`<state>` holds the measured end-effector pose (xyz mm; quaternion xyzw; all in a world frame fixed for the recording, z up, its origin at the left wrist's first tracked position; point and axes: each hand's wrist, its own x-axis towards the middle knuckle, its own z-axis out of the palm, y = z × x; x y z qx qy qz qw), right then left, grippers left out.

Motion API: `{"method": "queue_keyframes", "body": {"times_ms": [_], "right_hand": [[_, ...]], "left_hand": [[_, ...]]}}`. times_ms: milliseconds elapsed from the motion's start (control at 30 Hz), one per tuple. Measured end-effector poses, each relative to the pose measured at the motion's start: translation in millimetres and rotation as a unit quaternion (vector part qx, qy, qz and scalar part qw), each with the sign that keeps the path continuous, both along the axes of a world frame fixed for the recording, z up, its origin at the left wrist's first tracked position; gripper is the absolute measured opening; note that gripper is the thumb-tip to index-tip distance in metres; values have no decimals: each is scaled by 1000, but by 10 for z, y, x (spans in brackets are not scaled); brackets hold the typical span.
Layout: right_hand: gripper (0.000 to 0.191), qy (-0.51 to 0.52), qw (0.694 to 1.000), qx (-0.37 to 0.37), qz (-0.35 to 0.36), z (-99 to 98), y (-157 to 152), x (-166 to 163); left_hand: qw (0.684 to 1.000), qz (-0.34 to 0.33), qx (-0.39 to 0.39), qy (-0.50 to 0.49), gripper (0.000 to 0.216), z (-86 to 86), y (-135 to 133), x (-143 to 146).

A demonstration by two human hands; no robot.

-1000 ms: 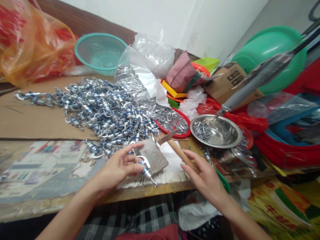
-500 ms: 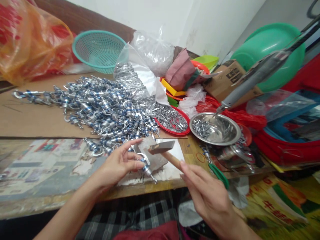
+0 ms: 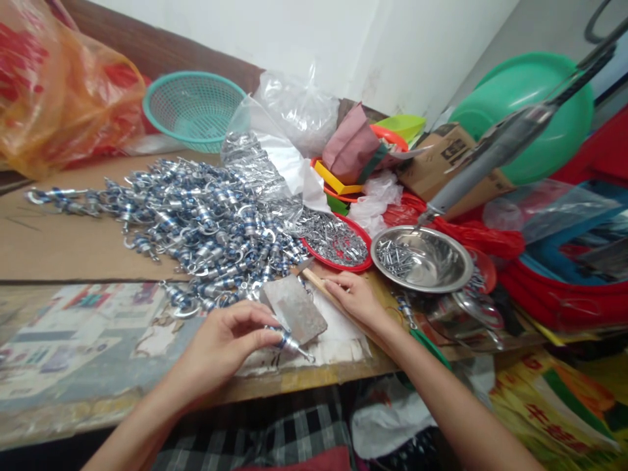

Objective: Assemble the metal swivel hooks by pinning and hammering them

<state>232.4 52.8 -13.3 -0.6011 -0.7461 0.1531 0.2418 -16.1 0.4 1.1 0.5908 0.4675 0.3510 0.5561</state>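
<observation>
Thumb and fingers of my left hand (image 3: pixel 235 333) are closed around a silver hook bolt with blue bands (image 3: pixel 289 341), its thin end pointing right and down. The bolt is beside a grey block (image 3: pixel 297 307) on white paper (image 3: pixel 338 330). Past the block's right side, a hammer (image 3: pixel 318 282) lies slanted, its wooden handle running under my right hand (image 3: pixel 356 297). The right fingers are drawn together over the handle; what is between them, if anything, cannot be made out. A heap of similar hook bolts (image 3: pixel 201 216) spreads behind my left hand.
Behind my right hand are a red plate of small metal pieces (image 3: pixel 363 263) and a steel bowl (image 3: pixel 464 275) holding pins. A grey rod-like tool (image 3: pixel 490 163) slants down to the bowl. A teal basket (image 3: pixel 193 85) stands at the back; green-handled pliers or scissors (image 3: pixel 429 347) lie right.
My right hand has moved away from me, and the hammer has gone from above the block to lying beside it. My left hand still has the hook bolt, a little lower.
</observation>
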Motion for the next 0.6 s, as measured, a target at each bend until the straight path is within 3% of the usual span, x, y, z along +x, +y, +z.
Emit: {"method": "queue_keyframes", "body": {"times_ms": [100,300,467,600], "right_hand": [[29,-34,997,37,-53,57,307,58],[14,-90,992,-5,-85,58,785,172],[18,-54,993,46,-90,80,743,161],[23,19,991,101,-87,188,459,-37]], "left_hand": [[998,-3,64,22,8,-2,-15,33],[995,15,89,38,9,4,-24,62],[994,38,92,44,10,56,-12,40],[992,46,114,35,9,54,-13,68]]}}
